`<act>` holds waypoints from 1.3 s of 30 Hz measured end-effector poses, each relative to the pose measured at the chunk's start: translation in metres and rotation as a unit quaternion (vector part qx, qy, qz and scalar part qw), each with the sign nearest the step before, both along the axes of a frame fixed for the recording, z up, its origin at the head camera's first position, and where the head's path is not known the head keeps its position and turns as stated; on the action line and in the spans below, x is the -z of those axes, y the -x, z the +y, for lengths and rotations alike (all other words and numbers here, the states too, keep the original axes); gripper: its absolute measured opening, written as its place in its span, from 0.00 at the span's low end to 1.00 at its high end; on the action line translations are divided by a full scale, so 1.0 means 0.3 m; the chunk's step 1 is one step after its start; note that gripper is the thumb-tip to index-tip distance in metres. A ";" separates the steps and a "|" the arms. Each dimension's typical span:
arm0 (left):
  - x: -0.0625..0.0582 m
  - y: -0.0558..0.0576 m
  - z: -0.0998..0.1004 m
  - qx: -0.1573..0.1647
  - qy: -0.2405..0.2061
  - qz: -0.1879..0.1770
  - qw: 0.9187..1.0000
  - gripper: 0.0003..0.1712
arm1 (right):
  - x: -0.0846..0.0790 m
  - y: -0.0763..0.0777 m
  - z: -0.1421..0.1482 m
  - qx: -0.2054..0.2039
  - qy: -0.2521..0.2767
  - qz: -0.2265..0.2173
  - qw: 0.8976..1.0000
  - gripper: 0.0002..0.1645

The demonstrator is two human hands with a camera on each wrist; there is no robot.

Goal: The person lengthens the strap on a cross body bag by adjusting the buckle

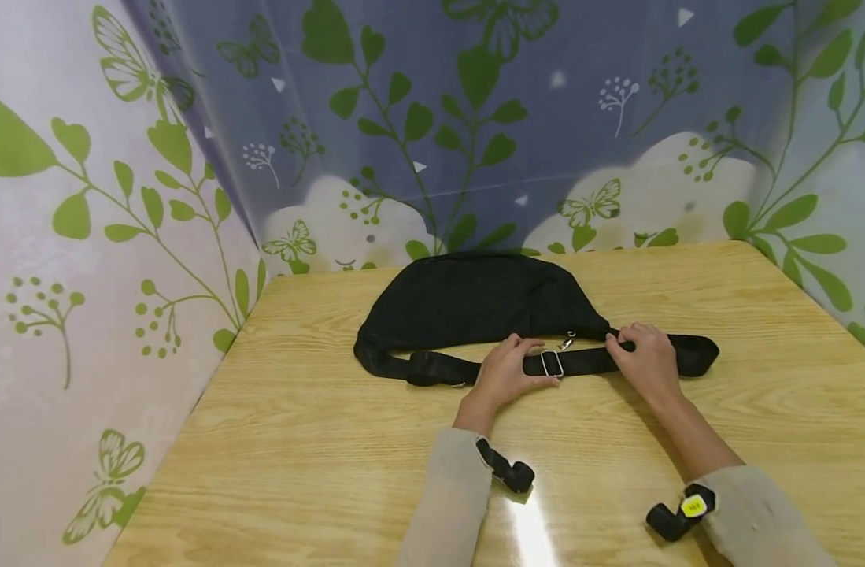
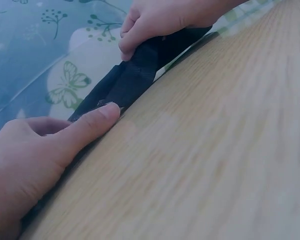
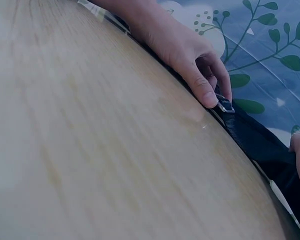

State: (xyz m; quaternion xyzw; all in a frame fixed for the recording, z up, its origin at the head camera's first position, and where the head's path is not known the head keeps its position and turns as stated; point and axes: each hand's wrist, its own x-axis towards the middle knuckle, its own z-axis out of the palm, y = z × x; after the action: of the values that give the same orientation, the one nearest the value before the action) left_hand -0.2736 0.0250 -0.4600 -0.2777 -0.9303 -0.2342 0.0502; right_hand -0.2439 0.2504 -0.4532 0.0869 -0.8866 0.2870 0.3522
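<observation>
A black waist bag (image 1: pixel 467 303) lies flat on the wooden table, its strap (image 1: pixel 589 362) running along the near side. My left hand (image 1: pixel 504 372) grips the strap beside a silver slide buckle (image 1: pixel 560 363), thumb on the near edge and fingers on the far edge. In the right wrist view, that thumb and fingertip sit right at the buckle (image 3: pixel 225 104). Farther right, my right hand (image 1: pixel 648 362) pinches the strap between thumb and curled fingers. Past it, the strap bends into a loop (image 1: pixel 697 354). A metal zipper pull (image 1: pixel 567 341) shows at the bag's lower edge.
The light wood table (image 1: pixel 297 449) ends at a blue fabric backdrop (image 1: pixel 418 157) printed with leaves and butterflies, close behind the bag. A pale patterned sheet (image 1: pixel 85 260) borders the left. Black wrist bands (image 1: pixel 506 466) are worn over both sleeves.
</observation>
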 end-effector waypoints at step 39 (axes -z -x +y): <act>0.005 -0.008 0.023 0.016 0.077 0.077 0.994 0.35 | 0.015 0.010 -0.016 -0.111 -0.185 -0.008 0.976 0.07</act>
State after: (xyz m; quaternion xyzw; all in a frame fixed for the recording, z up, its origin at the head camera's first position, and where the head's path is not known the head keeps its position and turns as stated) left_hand -0.2712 0.0319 -0.4614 -0.3123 -0.9346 -0.1405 0.0962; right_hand -0.2470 0.2457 -0.4576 0.2459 -0.9121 0.1562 0.2886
